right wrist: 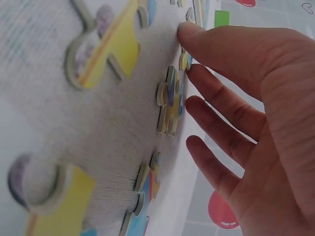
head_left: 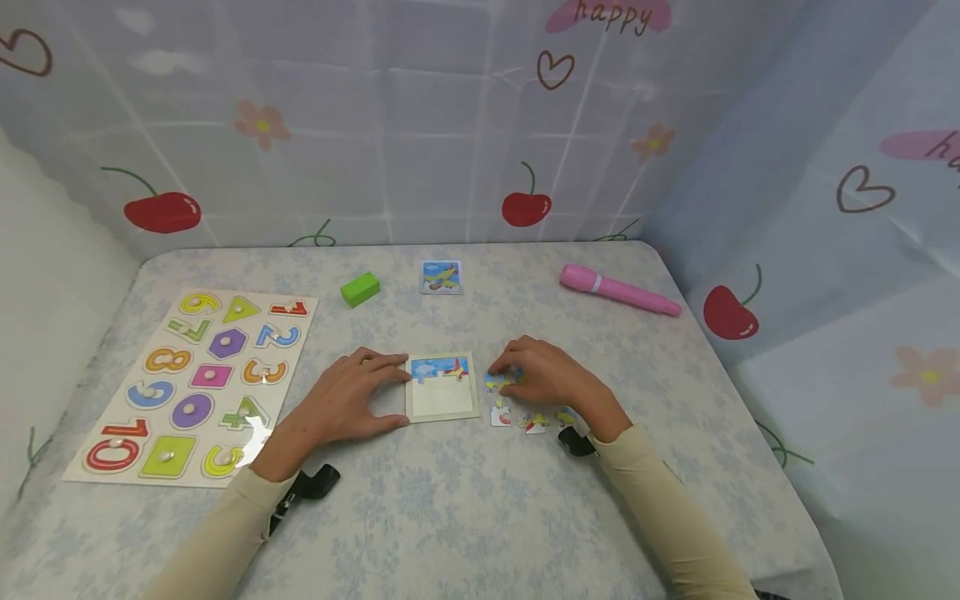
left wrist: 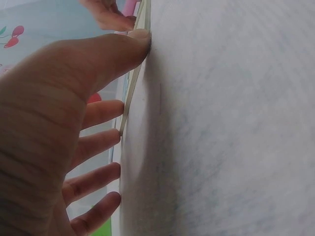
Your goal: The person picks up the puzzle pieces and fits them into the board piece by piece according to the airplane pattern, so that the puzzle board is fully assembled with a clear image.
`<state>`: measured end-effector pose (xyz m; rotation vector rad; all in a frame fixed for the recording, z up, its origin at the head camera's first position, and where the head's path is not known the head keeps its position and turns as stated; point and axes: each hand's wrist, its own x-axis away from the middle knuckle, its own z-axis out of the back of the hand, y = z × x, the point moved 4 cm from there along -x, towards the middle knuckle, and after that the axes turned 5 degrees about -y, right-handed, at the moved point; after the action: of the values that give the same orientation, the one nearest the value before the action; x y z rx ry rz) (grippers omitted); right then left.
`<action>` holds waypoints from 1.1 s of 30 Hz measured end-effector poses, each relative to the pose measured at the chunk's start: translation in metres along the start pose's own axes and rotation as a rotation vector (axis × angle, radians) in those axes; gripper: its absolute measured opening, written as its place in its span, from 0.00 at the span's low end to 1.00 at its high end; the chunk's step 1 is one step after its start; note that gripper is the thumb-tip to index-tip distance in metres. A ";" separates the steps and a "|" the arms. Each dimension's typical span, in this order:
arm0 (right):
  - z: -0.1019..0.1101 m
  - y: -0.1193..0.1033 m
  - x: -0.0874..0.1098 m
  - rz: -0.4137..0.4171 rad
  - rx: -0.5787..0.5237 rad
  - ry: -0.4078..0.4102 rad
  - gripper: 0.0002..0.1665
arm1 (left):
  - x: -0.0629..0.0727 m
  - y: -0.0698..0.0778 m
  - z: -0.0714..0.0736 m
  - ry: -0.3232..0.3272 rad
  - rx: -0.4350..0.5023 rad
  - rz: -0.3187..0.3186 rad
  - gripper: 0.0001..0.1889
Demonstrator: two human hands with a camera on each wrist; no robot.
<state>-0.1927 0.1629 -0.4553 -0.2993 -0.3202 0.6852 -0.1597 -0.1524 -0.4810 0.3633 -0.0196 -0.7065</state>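
The table's covered in a pale cloth with a faded blue floral print (head_left: 420, 517). Closest to the camera are two beige sleeves, cut off by the bottom edge, with a small black device (head_left: 318, 482) at the left wrist and another at the right.

The left hand (head_left: 341, 394) lies alongside a square, cream puzzle tray (head_left: 441, 405), fingers straight and spread, thumb and fingertips against its left edge. The tray's top strip has blue sky pieces in it; the rest is bare.

The right hand (head_left: 543, 375) reaches down just right of the tray, thumb and index either side of a blue-and-yellow jigsaw piece (head_left: 495, 382), other fingers fanned apart. Can't tell if that's a proper pinch, and the hand hides part of it. More loose picture pieces (head_left: 533, 423) lie below, one partly behind the wrist.

Over left is a white peg board of colourful numbers and shapes (head_left: 210, 377); 1, 2, 8 and 10 read fine, glare washes out one edge.

Farther back: bright green block (head_left: 361, 289), small square airplane card (head_left: 441, 277), pink rod with a pale band (head_left: 620, 290). Behind, a cherry-print curtain (head_left: 442, 167) says "happy", chopped to "ha" at far right.
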 end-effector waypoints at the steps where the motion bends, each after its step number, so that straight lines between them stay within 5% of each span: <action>1: 0.000 0.000 0.000 -0.001 0.000 -0.001 0.19 | 0.000 0.000 0.000 0.001 0.000 0.000 0.33; 33: 0.005 -0.036 -0.033 0.174 0.047 0.043 0.18 | 0.000 -0.001 0.000 -0.018 0.010 0.011 0.32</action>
<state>-0.1982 0.1155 -0.4435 -0.2992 -0.2386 0.8547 -0.1601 -0.1535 -0.4811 0.3665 -0.0421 -0.6993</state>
